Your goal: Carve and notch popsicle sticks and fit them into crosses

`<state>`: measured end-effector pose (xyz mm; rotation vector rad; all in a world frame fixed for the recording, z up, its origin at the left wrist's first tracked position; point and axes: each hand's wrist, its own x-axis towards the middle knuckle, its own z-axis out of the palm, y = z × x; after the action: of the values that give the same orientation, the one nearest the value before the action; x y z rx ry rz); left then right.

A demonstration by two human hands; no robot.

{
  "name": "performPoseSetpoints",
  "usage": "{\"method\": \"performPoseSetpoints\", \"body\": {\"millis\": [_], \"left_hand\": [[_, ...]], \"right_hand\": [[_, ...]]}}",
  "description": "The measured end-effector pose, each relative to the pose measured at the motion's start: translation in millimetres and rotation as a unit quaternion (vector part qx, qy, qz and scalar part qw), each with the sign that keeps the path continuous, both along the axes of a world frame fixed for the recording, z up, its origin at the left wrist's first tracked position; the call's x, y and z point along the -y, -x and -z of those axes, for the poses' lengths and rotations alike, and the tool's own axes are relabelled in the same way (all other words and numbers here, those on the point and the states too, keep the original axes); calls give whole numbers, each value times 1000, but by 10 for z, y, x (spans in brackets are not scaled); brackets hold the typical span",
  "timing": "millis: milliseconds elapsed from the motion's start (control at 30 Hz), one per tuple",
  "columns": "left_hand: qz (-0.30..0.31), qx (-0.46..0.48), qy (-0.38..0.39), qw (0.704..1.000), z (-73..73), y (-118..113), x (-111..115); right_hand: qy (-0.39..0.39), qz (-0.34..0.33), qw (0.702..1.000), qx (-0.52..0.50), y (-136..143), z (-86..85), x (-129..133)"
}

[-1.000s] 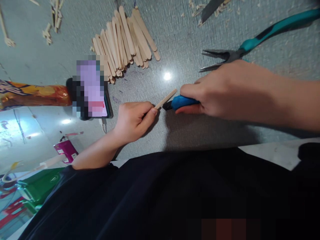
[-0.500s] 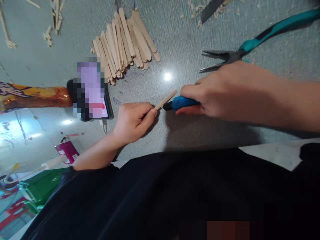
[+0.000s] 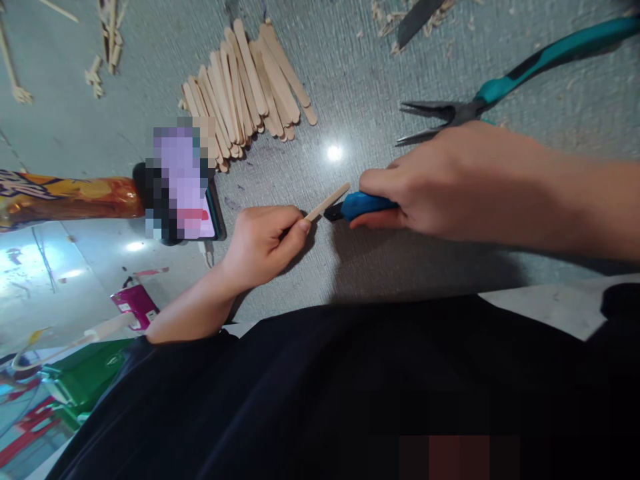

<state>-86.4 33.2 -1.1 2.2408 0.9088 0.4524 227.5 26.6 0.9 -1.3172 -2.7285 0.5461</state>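
Between the thumb and curled fingers of my left hand point(image 3: 265, 243) is a thin wooden stick point(image 3: 329, 201), its free end angled up to the right. My right hand point(image 3: 425, 190) is closed around a blue-handled tool point(image 3: 367, 205) whose dark tip lies close beside the stick; whether the two touch I cannot tell. Behind my left hand a fanned pile of flat wooden sticks point(image 3: 245, 90) lies on the grey table point(image 3: 345, 80). Pliers with teal handles point(image 3: 505, 85) rest just beyond my right hand, jaws pointing left.
A phone point(image 3: 187, 187) on a dark stand and an orange bottle point(image 3: 75, 195) are at the left. Wood shavings and a dark blade point(image 3: 420, 21) lie at the top. A purple box point(image 3: 134, 305) and a green crate point(image 3: 87, 373) are at lower left.
The stick's free end has shifted very slightly left and down. Both hands keep their holds, and the rest of the view has moved only a little.
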Motion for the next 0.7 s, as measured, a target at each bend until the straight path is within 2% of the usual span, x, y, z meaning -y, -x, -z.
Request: {"method": "performPoseSetpoints", "body": {"millis": [267,367,467,567,700], "left_hand": [[-24,4,38,999,-23,-10,16],[-65,11,68,995,8,-4,37],[-126,34,73,989,66,4,46],[-146,67,93,983,102,3,45],[-95,105,139,980,96,-12,74]], "right_hand": [[-19,5,999,-29,21,20,-34],[3,-1,999,-49,-8,87,-105],[61,-8,995,-76,-50,128,-197],[113,41,979,-164,-56,88,-228],[149,126,935,-297,38,-7,-140]]}}
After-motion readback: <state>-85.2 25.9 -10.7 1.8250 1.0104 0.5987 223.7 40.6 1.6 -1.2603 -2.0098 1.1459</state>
